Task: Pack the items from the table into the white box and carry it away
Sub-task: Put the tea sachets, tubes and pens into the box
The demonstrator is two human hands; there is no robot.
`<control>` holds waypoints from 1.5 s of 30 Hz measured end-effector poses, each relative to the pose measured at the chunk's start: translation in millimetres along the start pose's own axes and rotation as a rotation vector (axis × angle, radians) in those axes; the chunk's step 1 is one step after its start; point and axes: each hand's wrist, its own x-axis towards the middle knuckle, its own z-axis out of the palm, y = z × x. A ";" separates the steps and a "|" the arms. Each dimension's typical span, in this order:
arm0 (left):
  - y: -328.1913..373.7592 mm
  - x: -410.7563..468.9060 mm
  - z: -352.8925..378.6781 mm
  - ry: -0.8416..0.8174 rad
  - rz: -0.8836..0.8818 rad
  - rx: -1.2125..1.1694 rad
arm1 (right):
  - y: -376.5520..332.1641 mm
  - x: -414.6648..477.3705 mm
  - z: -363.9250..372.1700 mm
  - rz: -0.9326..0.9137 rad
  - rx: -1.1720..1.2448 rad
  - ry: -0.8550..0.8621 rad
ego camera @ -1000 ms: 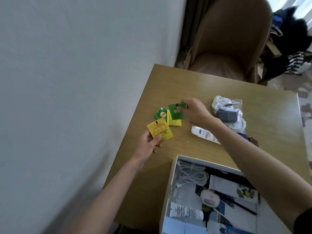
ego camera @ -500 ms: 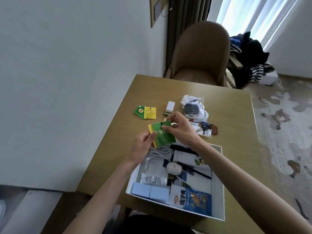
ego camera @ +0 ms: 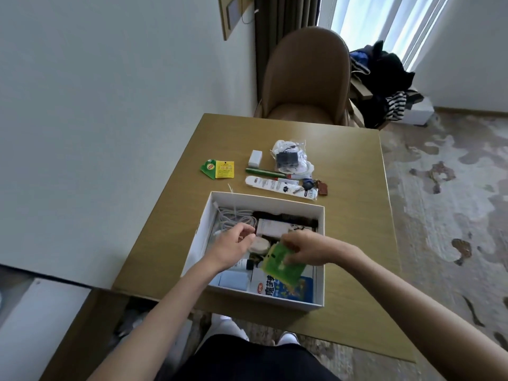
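Packet [ego camera: 283, 268], green, pinched beneath right grip [ego camera: 308, 250], inside white box [ego camera: 204, 226].

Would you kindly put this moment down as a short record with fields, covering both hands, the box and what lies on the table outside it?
right hand: pinches green packets over the near part of the white box
left hand: above the box's left side, fingers loosely curled, nothing seen in it
white box: open, near the table edge, holding a cable, a blue packet and more
outside the box: two tea packets, white charger block, clear bag, green stick, white tube, keys
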 end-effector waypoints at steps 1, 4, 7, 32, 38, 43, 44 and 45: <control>-1.6 1.0 2.1 0.003 0.006 0.051 | 0.7 1.3 5.2 0.018 -0.076 -0.062; -2.9 2.0 8.9 -0.043 0.065 0.197 | 3.0 8.7 21.9 0.090 -0.329 -0.178; -3.8 3.9 7.7 -0.067 0.117 0.295 | 3.4 13.3 25.5 0.086 -0.529 -0.131; -76.4 195.6 -147.3 0.248 -0.160 -0.058 | -39.2 253.5 -97.3 0.208 -0.030 0.529; -108.8 243.7 -158.6 0.117 -0.326 0.072 | -48.4 326.9 -101.5 0.171 -0.176 0.453; -119.8 267.3 -157.3 0.324 -0.230 0.089 | -45.0 360.6 -101.7 0.236 -0.291 0.276; -120.7 272.2 -157.0 0.330 -0.217 0.101 | -43.0 362.0 -100.0 0.252 -0.295 0.254; -121.9 277.0 -156.1 0.318 -0.206 0.118 | -40.3 362.2 -97.4 0.265 -0.294 0.245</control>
